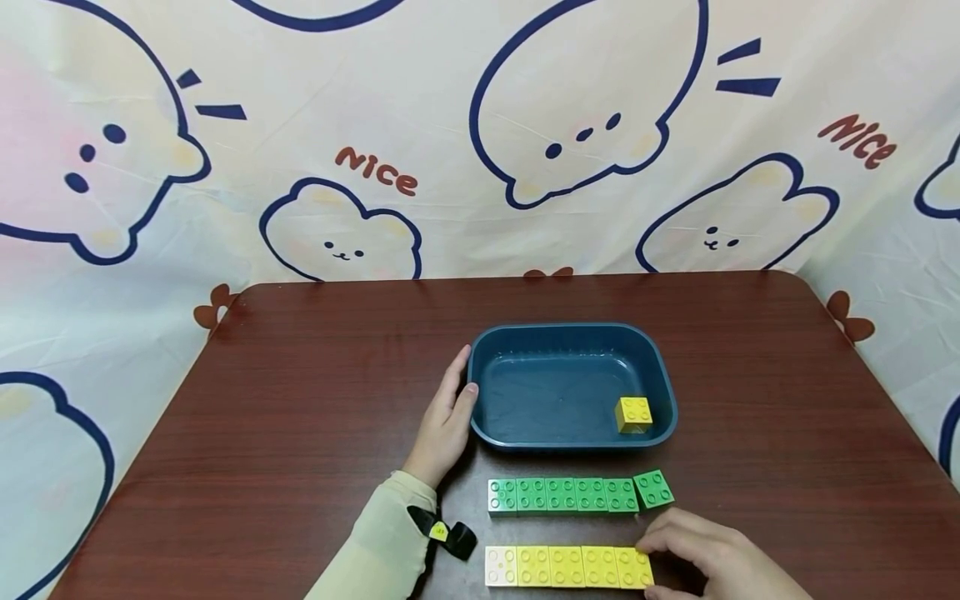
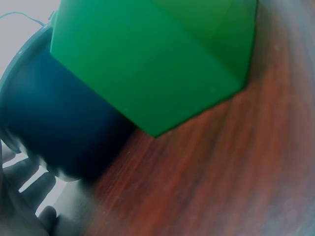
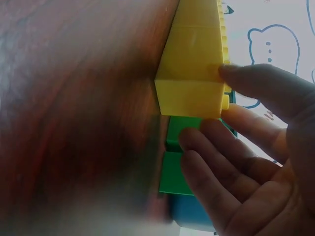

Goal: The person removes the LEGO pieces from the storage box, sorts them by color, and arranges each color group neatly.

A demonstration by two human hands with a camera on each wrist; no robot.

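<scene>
My left hand (image 1: 442, 421) rests against the left wall of a blue plastic tray (image 1: 570, 442), fingers extended along its side and the thumb at the rim. A yellow building block (image 1: 633, 414) sits inside the tray's near right corner. Toward the front, a row of yellow blocks (image 1: 566, 567) lies end to end. My right hand (image 1: 708, 550) is at the right end of that row, its thumb and index finger pinching the end block (image 3: 192, 97). The other fingers hang loosely beside it.
Between the tray and the yellow row lies a row of green blocks (image 1: 561, 496). Its rightmost green block (image 1: 654, 488) is turned askew. Everything stands on a brown wooden table (image 1: 315, 400), with a printed curtain (image 1: 450, 100) behind it. A black strap (image 1: 442, 531) circles the left wrist.
</scene>
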